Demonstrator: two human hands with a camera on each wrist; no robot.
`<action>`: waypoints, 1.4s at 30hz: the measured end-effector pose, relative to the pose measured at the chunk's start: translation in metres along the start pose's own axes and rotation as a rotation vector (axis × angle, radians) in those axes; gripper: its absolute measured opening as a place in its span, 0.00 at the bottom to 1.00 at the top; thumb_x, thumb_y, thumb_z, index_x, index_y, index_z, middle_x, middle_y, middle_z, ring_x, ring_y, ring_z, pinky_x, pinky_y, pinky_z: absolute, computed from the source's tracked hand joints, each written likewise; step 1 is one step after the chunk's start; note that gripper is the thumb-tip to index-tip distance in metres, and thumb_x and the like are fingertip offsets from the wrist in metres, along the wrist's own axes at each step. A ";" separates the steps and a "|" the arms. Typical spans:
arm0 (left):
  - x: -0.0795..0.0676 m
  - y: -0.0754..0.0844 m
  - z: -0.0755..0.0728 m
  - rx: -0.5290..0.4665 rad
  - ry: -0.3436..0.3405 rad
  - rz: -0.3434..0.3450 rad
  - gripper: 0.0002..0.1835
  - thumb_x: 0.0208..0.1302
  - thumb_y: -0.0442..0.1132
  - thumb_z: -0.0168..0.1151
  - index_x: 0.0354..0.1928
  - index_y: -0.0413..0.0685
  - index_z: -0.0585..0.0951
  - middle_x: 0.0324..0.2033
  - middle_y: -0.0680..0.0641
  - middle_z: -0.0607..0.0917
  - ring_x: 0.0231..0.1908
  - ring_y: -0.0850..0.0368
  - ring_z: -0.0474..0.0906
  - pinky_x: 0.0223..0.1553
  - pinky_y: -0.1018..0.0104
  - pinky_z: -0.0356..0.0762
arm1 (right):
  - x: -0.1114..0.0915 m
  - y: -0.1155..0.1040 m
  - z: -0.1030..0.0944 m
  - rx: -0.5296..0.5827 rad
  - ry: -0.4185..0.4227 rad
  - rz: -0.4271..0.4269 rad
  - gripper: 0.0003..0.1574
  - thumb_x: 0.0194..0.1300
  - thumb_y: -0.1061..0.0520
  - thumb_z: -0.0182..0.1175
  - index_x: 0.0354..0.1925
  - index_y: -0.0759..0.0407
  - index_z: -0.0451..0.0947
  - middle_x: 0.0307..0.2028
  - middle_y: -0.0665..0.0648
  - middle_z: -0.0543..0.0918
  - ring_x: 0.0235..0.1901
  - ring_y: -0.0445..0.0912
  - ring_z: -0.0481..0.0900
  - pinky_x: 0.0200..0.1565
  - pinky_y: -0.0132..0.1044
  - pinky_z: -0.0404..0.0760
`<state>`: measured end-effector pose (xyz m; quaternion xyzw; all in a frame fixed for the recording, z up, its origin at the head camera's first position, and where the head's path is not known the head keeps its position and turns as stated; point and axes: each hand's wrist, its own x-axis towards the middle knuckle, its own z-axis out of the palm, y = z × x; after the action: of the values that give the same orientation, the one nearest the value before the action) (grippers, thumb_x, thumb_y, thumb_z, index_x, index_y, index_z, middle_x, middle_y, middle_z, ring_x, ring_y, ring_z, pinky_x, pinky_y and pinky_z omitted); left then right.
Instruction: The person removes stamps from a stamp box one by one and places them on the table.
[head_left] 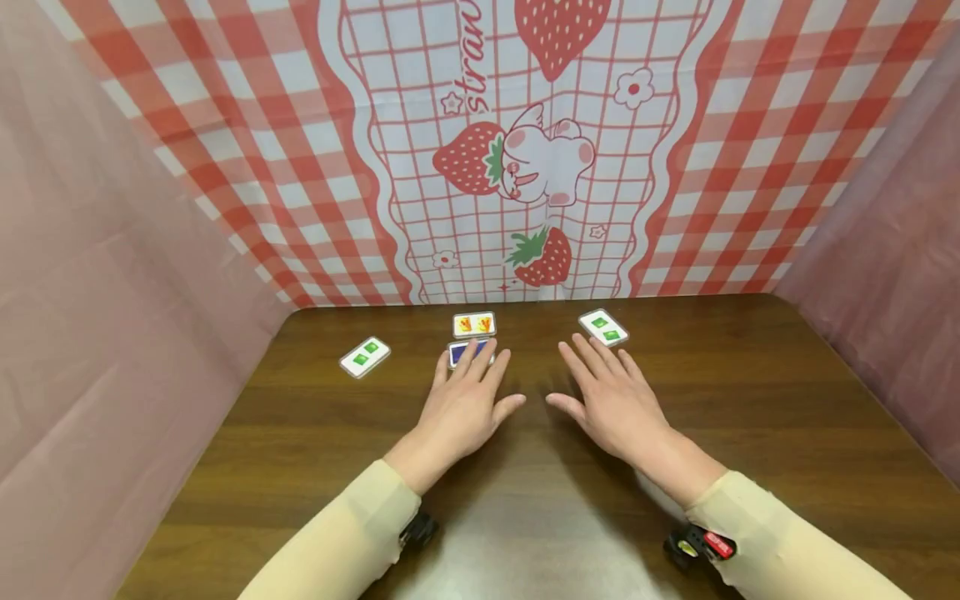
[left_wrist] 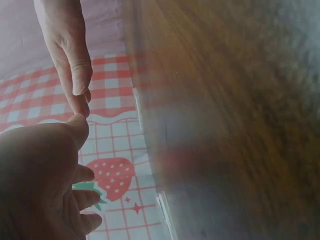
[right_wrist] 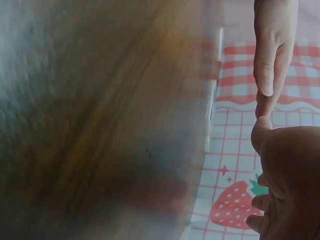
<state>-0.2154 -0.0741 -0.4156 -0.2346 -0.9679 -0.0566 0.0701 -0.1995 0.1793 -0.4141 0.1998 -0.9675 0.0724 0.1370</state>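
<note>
My left hand is held palm down with straight, slightly spread fingers and holds nothing. Its fingertips overlap a blue card in the head view and partly hide it. Just behind that lies a white card with two orange pictures. My right hand, also palm down with fingers extended, has its fingertips just in front of a tilted white card with two green pictures. A similar green-picture card lies out to the left. Both wrist views show the hands raised above the tabletop, thumbs toward each other.
The cards lie toward the far side of a brown wooden table. A red-and-white checked cloth with strawberries hangs right behind it. Pink curtains flank both sides. Each sleeve has a dark wrist device.
</note>
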 end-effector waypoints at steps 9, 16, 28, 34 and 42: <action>0.016 0.002 0.006 -0.013 -0.027 -0.008 0.42 0.85 0.69 0.44 0.89 0.55 0.61 0.87 0.45 0.56 0.87 0.42 0.46 0.82 0.28 0.42 | 0.009 0.013 0.007 0.019 -0.040 0.036 0.50 0.82 0.34 0.62 0.85 0.62 0.63 0.84 0.68 0.62 0.83 0.65 0.57 0.78 0.71 0.58; 0.027 0.007 0.010 0.000 -0.018 -0.006 0.42 0.85 0.70 0.44 0.88 0.55 0.62 0.87 0.45 0.56 0.86 0.42 0.46 0.80 0.27 0.46 | 0.012 0.022 0.009 0.018 -0.043 0.059 0.50 0.82 0.35 0.62 0.85 0.63 0.63 0.83 0.69 0.62 0.81 0.69 0.60 0.77 0.71 0.59; 0.040 0.014 0.011 -0.027 -0.016 -0.014 0.42 0.84 0.69 0.46 0.88 0.54 0.63 0.87 0.45 0.59 0.86 0.42 0.48 0.80 0.28 0.50 | 0.017 0.035 0.015 0.023 -0.043 0.101 0.49 0.82 0.38 0.63 0.84 0.65 0.64 0.80 0.72 0.66 0.79 0.69 0.63 0.76 0.71 0.61; 0.045 0.014 0.014 -0.036 -0.017 -0.017 0.41 0.85 0.69 0.47 0.88 0.54 0.63 0.87 0.45 0.59 0.86 0.40 0.51 0.80 0.28 0.52 | 0.020 0.040 0.018 0.028 -0.045 0.114 0.48 0.82 0.38 0.63 0.83 0.66 0.65 0.80 0.74 0.66 0.79 0.71 0.63 0.76 0.71 0.61; 0.052 0.016 0.016 -0.030 -0.026 -0.030 0.41 0.85 0.68 0.46 0.88 0.55 0.63 0.87 0.46 0.58 0.86 0.42 0.51 0.81 0.30 0.51 | 0.025 0.050 0.022 0.022 -0.038 0.130 0.49 0.82 0.38 0.63 0.83 0.66 0.64 0.80 0.75 0.66 0.79 0.71 0.62 0.75 0.72 0.63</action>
<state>-0.2554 -0.0346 -0.4215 -0.2217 -0.9712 -0.0692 0.0532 -0.2467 0.2116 -0.4320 0.1395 -0.9800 0.0878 0.1115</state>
